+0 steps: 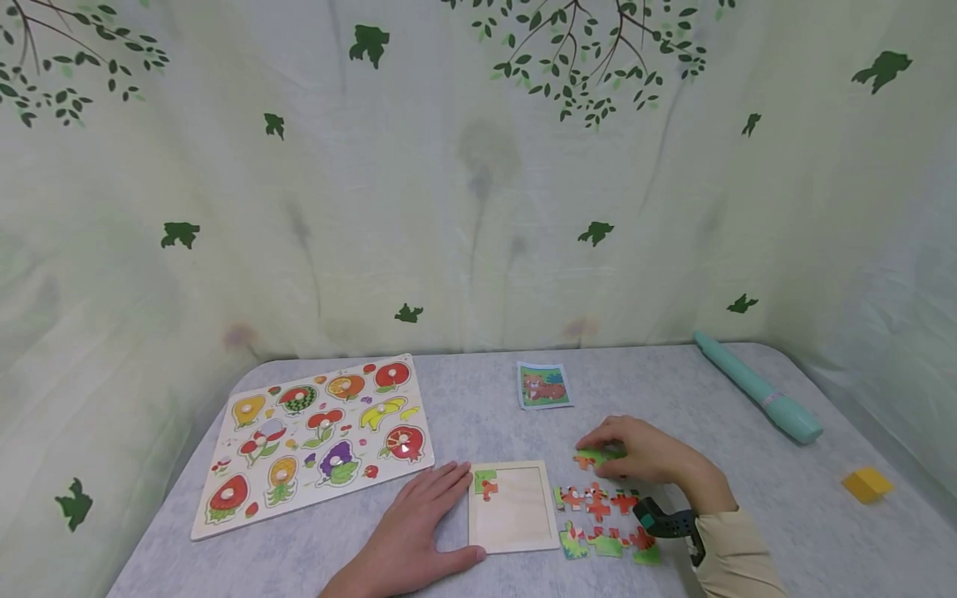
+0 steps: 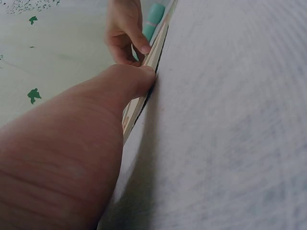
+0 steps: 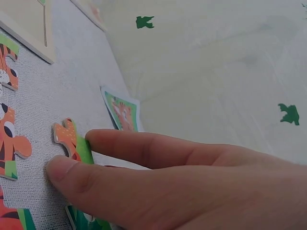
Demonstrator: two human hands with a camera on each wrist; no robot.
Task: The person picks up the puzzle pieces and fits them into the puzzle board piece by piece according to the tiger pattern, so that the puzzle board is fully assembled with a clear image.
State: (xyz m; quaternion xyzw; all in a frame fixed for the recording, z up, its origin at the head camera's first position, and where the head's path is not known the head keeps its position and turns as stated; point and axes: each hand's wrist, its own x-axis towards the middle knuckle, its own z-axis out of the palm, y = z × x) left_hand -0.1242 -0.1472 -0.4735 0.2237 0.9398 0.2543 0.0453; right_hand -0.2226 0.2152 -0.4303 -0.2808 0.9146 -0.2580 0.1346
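My left hand (image 1: 419, 527) lies spread along the left side of a square wooden puzzle tray (image 1: 516, 549), with its thumb (image 2: 139, 79) at the tray's near edge. One green and orange piece (image 1: 486, 482) sits in the tray's upper left corner. To the right of the tray, my right hand (image 1: 646, 453) reaches down to the farthest row of loose pieces. Its thumb and index finger pinch a green and orange puzzle piece (image 3: 72, 139) at the table surface. Nearer rows of tiger-patterned pieces (image 1: 598, 502) lie beside the tray; the wrist partly covers their right end.
A fruit puzzle board (image 1: 302, 444) lies at the left. Behind the tray is a small picture card (image 1: 544, 387) of an orange animal. A teal pen-shaped object (image 1: 758, 389) and a yellow block (image 1: 867, 484) are at the right. A printed curtain hangs behind the table.
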